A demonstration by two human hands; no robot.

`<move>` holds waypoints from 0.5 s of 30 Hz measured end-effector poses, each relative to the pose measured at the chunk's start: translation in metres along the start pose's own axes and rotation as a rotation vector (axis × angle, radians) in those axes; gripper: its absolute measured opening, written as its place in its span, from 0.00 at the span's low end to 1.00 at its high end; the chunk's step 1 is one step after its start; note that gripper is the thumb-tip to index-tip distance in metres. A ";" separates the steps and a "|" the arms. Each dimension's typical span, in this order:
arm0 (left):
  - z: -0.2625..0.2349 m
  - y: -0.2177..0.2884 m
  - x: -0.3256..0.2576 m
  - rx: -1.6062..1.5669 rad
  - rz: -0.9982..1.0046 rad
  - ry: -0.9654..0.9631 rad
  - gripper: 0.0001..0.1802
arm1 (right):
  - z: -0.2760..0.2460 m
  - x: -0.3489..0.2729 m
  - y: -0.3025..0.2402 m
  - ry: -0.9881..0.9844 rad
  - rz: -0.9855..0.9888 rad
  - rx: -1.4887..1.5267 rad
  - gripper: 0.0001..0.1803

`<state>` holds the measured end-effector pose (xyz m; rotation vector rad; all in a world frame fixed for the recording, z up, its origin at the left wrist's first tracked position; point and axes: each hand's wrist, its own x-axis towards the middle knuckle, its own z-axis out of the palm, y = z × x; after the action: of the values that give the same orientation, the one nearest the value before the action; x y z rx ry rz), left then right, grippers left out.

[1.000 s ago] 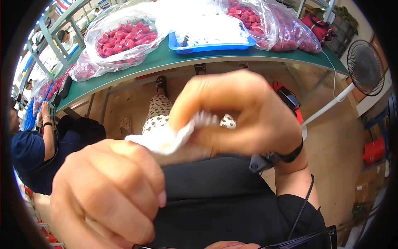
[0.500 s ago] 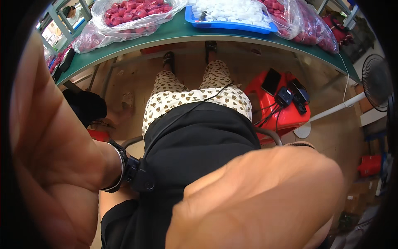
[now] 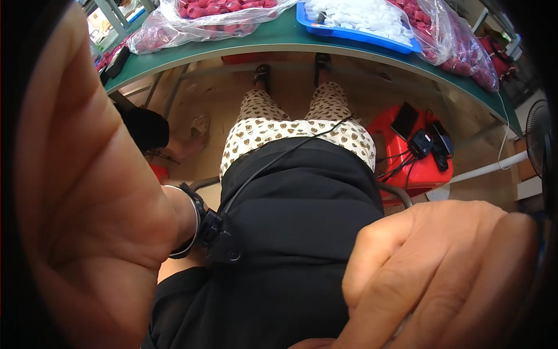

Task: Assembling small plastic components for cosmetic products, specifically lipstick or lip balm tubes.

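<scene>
Your left hand [image 3: 87, 198] fills the left side of the frame, raised close to the camera with the palm turned toward it and nothing visible in it. A dark band [image 3: 195, 224] with a thin silver ring beside it circles that wrist, just left of the frame's centre. Your right hand [image 3: 442, 273] fills the lower right of the frame, also very close, its fingers curled inward into a loose fist with the knuckles toward the upper left. Whether it encloses anything you cannot tell from this view. The two hands are apart, with your black top [image 3: 296, 232] between them.
</scene>
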<state>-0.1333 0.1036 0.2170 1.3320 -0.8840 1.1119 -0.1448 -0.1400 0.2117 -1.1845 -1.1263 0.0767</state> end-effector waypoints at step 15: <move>0.021 -0.005 -0.005 -0.046 0.030 0.012 0.16 | -0.029 -0.019 -0.038 -0.059 0.140 -0.166 0.06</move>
<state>-0.1278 0.0831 0.2126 1.2771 -0.9186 1.1157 -0.1516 -0.1883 0.2301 -1.4172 -1.1166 0.1280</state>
